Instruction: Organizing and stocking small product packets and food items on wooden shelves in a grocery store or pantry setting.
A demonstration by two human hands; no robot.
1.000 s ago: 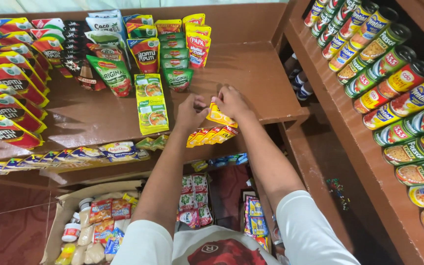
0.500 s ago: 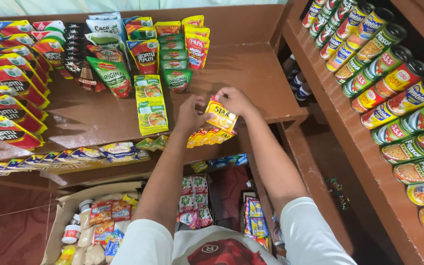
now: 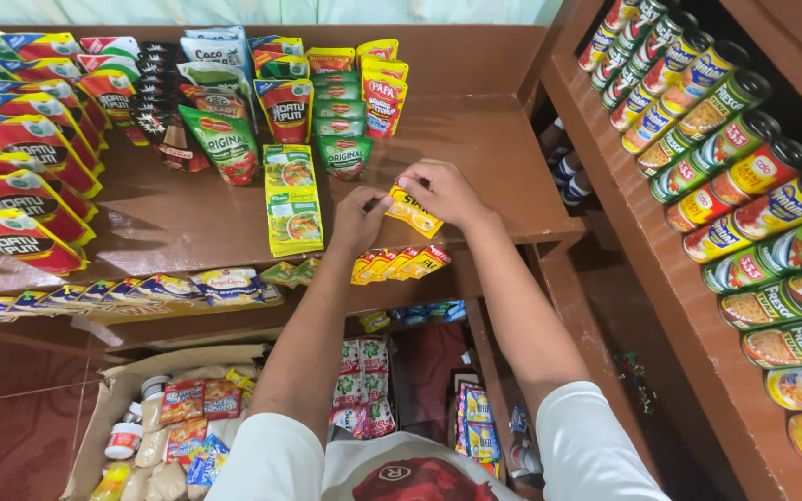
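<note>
Your left hand (image 3: 356,215) and right hand (image 3: 443,190) meet over the brown wooden shelf (image 3: 475,139), both pinching 1 small yellow-orange sachet (image 3: 414,211) between fingertips. The sachet is held just above the shelf's front part, tilted. Below it, a strip of yellow and red sachets (image 3: 399,263) hangs at the shelf's front edge, near your left wrist. Just to your left, 2 yellow-green soup mix packets (image 3: 292,198) lie flat on the shelf. Rows of tin cans (image 3: 744,176) fill the slanted rack at your right.
</note>
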